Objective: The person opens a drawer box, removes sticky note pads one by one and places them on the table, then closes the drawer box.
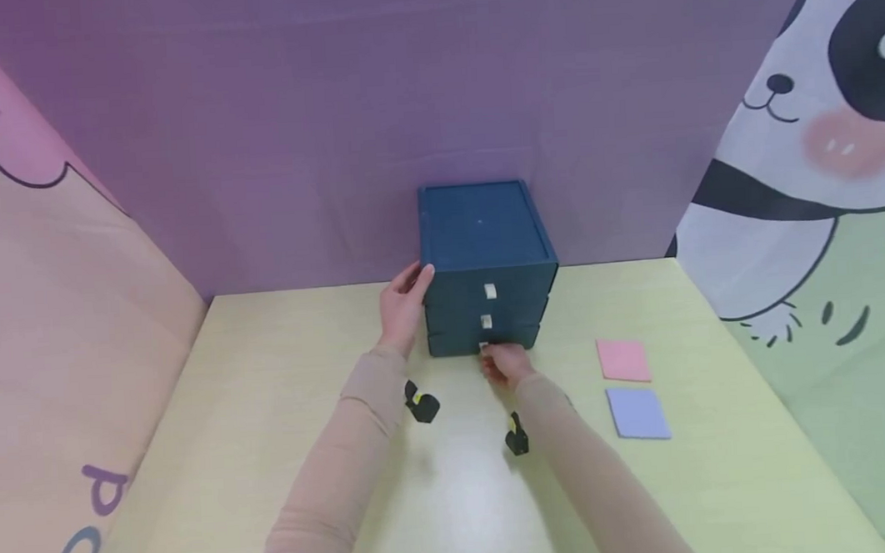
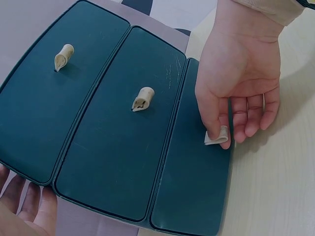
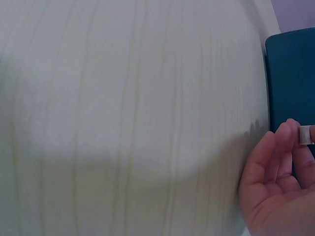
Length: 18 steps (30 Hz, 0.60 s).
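Observation:
A dark blue-green cabinet (image 1: 485,224) with three drawers stands against the purple backdrop. Its drawers are closed, and each front carries a small pale pull tab. My left hand (image 1: 402,308) rests on the cabinet's left side near the top front corner; in the left wrist view, its fingers (image 2: 47,206) lie along the side. Low at the front, my right hand (image 1: 507,363) pinches the bottom drawer's pull tab (image 2: 216,136) between thumb and index finger. The same tab (image 3: 305,135) shows at the right edge of the right wrist view. The middle tab (image 2: 143,99) and top tab (image 2: 64,57) are untouched.
On the pale wooden table (image 1: 283,385), a pink square pad (image 1: 624,360) and a blue-violet square pad (image 1: 637,413) lie right of my right arm. Black wrist cameras hang below both wrists. Printed cloth walls stand at both sides, a panda (image 1: 769,209) on the right one.

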### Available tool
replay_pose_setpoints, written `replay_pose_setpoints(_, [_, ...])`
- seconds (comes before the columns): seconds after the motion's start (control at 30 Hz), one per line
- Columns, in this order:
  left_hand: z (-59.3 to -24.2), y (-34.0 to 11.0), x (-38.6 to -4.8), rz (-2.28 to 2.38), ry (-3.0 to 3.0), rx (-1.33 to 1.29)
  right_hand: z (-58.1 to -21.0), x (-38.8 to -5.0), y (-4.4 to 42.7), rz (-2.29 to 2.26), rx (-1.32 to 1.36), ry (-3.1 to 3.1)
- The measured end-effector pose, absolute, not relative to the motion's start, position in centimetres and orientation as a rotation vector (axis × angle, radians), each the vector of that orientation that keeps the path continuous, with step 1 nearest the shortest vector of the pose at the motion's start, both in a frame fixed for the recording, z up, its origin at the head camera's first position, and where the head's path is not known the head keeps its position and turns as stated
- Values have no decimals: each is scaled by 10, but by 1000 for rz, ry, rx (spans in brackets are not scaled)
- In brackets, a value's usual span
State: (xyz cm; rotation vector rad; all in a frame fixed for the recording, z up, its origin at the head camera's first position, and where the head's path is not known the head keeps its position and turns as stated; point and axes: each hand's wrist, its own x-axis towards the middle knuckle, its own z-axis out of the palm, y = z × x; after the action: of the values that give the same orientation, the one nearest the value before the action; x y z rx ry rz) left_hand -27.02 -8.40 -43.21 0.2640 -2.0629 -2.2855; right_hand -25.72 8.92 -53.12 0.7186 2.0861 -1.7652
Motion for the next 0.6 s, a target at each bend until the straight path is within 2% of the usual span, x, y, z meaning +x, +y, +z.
replay_pose_setpoints(0.6, [-432, -84, -272, -2278, -2076, 272, -533, -256, 87, -1698, 691, 2212])
